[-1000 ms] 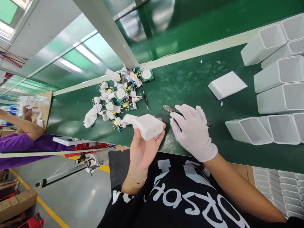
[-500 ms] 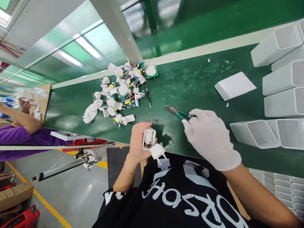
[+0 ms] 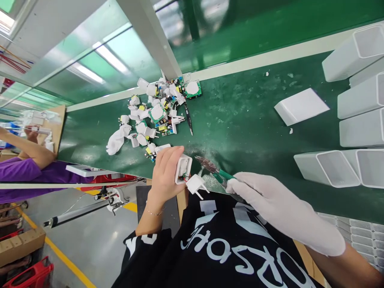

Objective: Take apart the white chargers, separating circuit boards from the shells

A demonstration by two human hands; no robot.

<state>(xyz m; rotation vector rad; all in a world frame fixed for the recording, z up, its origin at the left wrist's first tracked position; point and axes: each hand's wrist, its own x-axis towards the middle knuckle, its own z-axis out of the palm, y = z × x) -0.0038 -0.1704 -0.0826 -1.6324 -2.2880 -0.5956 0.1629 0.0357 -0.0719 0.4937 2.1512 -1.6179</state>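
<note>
My bare left hand (image 3: 164, 174) is wrapped round a white charger housing (image 3: 183, 169), its open end facing me. Inside the housing I see white parts and thin red wires. A white plug cap (image 3: 196, 185) with two pins hangs at the rim of the housing. In a white glove, my right hand (image 3: 255, 196) grips green-handled pliers (image 3: 217, 172). The metal jaws of the pliers point left, close to the housing but apart from it. The fingertips of the glove around the handles are partly hidden.
A pile of circuit boards and white plug parts (image 3: 157, 114) lies at the back, with black tweezers (image 3: 188, 119) beside it and a crumpled white glove (image 3: 117, 140) to its left. White housings (image 3: 327, 168) stand at the right. A co-worker in a purple sleeve (image 3: 30, 168) sits far left.
My right hand has lifted the pliers and brought them left and nearer to me, beside the housing. My left hand has shifted slightly left and tilted the housing.
</note>
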